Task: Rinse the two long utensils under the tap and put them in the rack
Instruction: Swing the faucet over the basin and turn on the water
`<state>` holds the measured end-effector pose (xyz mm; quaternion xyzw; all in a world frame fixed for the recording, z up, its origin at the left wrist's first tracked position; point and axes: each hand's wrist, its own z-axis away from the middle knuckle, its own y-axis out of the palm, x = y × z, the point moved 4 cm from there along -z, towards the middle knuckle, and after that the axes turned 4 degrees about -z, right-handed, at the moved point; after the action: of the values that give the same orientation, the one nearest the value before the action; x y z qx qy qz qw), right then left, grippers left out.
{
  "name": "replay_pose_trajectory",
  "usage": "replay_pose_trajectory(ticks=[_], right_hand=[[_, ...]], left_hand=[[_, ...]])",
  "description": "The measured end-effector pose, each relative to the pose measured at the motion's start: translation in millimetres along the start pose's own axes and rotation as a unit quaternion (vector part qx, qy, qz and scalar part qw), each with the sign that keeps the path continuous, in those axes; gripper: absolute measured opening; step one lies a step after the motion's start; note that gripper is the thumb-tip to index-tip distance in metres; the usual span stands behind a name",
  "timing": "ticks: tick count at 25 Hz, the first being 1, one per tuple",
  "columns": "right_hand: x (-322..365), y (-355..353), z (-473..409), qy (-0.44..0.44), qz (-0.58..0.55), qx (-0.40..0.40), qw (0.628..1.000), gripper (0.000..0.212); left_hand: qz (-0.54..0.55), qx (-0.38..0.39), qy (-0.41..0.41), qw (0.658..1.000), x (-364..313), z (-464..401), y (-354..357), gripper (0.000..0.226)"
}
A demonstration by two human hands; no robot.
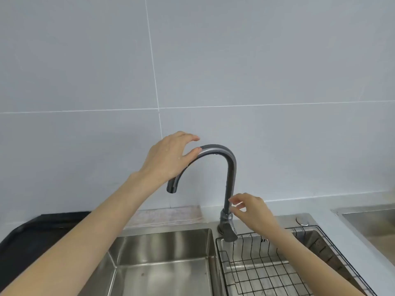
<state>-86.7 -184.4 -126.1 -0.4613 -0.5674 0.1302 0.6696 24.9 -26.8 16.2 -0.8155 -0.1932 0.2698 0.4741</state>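
A grey gooseneck tap (pixel 229 167) rises between two steel basins, its spout (pixel 172 188) over the left basin (pixel 162 248). No water runs from it. My left hand (pixel 168 159) rests against the top of the tap's arch, fingers spread, thumb touching the metal. My right hand (pixel 250 210) hovers beside the tap's base, fingers apart, just above the lever handle (pixel 229 232). A black wire rack (pixel 267 268) sits in the right basin with nothing in the visible part. No long utensils are in view.
A black mat (pixel 27 238) lies on the counter at the left. A folded cloth (pixel 168 216) sits behind the left basin. Another steel basin (pixel 372 223) shows at the far right. The grey tiled wall stands close behind the tap.
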Motion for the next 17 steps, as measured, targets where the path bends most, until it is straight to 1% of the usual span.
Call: replay_pose_trajectory(ticks=[3, 6, 12, 17], right_hand=[[-16.2, 21.5, 0.3, 0.034, -0.001, 0.043, 0.998, 0.025], [-28.7, 41.2, 1.9, 0.053, 0.002, 0.067, 0.996, 0.027], [-35.6, 54.1, -1.9, 0.072, -0.004, 0.017, 0.997, 0.017], [-38.5, 58.1, 4.5, 0.076, 0.007, 0.001, 0.997, 0.012]], left_hand=[[0.019, 0.009, -0.004, 1.000, 2.6, -3.4, 12.5, 0.029], [0.048, 0.020, -0.019, 0.998, 5.7, -2.8, 21.1, 0.029], [0.075, -0.005, -0.030, 0.997, 10.3, -0.4, 27.8, 0.031], [0.092, -0.019, -0.040, 0.995, 10.9, 2.5, 28.6, 0.030]])
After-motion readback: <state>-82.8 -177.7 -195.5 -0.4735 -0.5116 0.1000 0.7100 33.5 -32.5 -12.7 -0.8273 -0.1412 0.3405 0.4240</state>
